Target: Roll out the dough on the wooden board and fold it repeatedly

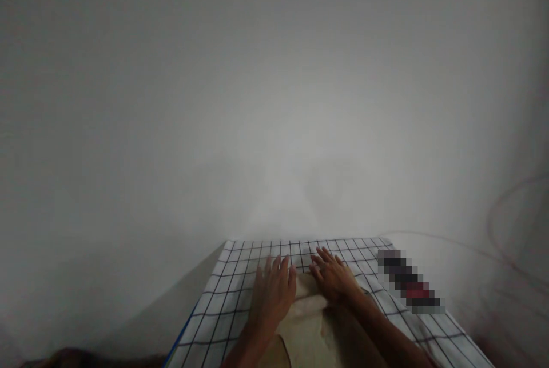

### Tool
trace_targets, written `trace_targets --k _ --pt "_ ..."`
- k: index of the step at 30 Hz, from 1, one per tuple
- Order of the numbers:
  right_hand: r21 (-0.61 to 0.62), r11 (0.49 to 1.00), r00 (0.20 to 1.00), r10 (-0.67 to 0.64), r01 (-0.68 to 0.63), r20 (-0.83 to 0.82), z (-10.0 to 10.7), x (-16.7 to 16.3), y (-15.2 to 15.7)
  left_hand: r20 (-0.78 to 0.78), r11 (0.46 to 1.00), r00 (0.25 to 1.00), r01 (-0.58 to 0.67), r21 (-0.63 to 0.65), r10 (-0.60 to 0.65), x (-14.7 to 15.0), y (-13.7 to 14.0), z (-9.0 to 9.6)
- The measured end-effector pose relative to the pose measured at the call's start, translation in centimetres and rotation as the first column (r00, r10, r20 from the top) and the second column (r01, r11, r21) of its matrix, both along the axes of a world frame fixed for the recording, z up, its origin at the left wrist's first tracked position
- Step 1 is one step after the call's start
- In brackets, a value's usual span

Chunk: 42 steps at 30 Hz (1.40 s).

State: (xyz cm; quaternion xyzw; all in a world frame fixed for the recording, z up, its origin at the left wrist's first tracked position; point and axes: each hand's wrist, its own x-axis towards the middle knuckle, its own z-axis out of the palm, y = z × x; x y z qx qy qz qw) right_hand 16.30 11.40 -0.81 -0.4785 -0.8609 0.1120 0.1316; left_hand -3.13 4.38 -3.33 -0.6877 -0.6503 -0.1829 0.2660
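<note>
A beige piece of what looks like fabric [306, 328] lies on the table between my forearms, with a dark curved line on its near left part. My left hand [275, 289] is at its left edge, palm down, fingers stretched forward and slightly blurred. Across from it, my right hand [334, 279] rests over the upper right edge with fingers spread. Neither hand grips anything. Both forearms cover parts of the beige piece, and its near end runs out of the picture.
A white cloth with a dark grid [214, 299] covers the table, which meets a plain pale wall [274, 99]. On the right side of the table is a pixelated dark and red object [409, 282]. Thin pinkish cables [493, 214] hang at the far right.
</note>
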Motion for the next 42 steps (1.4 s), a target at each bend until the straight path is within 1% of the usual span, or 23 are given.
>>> trace_targets --k 2,5,9,12,14,17,19,23,26,30,32,34,36,38,42 --pt "-0.021 1.0 1.0 0.008 -0.008 -0.024 0.0 -0.4 1.1 0.037 0.999 0.999 -0.03 -0.012 0.031 -0.2 1.0 0.0" --pt "-0.026 0.999 0.999 0.04 -0.041 -0.023 -0.3 -0.7 2.1 0.087 0.998 0.995 -0.054 -0.035 0.057 -0.3 1.6 0.2" --pt "-0.028 0.998 0.998 0.049 -0.048 0.041 -0.9 -0.6 1.7 0.075 0.998 0.996 -0.04 -0.054 0.044 -0.1 1.1 0.4" --pt "0.02 1.0 0.997 0.007 -0.009 0.077 -1.2 0.1 0.1 0.061 0.998 0.998 -0.013 -0.059 0.017 0.1 0.5 0.4" --pt "0.066 0.998 0.994 0.005 -0.012 0.106 -1.2 0.8 -1.3 0.057 0.998 0.998 0.013 -0.06 -0.009 0.2 0.2 0.3" --pt "0.123 0.992 0.993 -0.003 -0.011 0.121 -1.3 1.7 -3.3 0.072 0.999 0.997 0.037 -0.035 -0.035 0.2 -0.2 -0.2" --pt "0.147 0.989 0.993 -0.034 0.018 0.11 -1.2 2.0 -4.7 0.089 0.999 0.995 0.054 -0.009 -0.053 0.3 -0.7 -0.5" --pt "0.118 0.987 0.981 -0.127 0.11 0.147 -1.2 1.9 -7.5 0.099 0.995 0.991 0.088 0.039 -0.092 0.6 -2.5 -0.8" --pt "0.118 0.981 0.976 -0.168 0.152 0.14 -2.0 2.0 -9.8 0.104 0.992 0.988 0.112 0.061 -0.117 1.0 -4.4 -0.8" --pt "0.172 0.975 0.987 -0.153 0.142 0.055 -3.6 2.6 -12.2 0.084 0.981 0.982 0.16 0.113 -0.17 1.1 -6.3 -1.6" --pt "0.175 0.977 0.99 -0.133 0.123 0.047 -3.8 2.7 -12.5 0.073 0.978 0.981 0.169 0.123 -0.179 1.0 -6.5 -2.0" --pt "0.158 0.979 0.988 -0.138 0.127 0.062 -3.4 2.7 -12.0 0.079 0.98 0.982 0.163 0.114 -0.173 1.0 -6.3 -2.1" --pt "0.14 0.981 0.987 -0.146 0.135 0.071 -2.5 2.4 -10.6 0.095 0.985 0.984 0.144 0.099 -0.154 1.1 -5.5 -1.7" --pt "0.136 0.983 0.989 -0.134 0.124 0.068 -1.5 1.9 -8.4 0.11 0.99 0.986 0.118 0.074 -0.126 1.1 -4.3 -1.1" --pt "0.111 0.986 0.991 -0.127 0.123 0.033 0.0 0.4 -3.0 0.18 0.999 0.983 0.036 0.006 -0.037 0.9 -1.2 0.6"
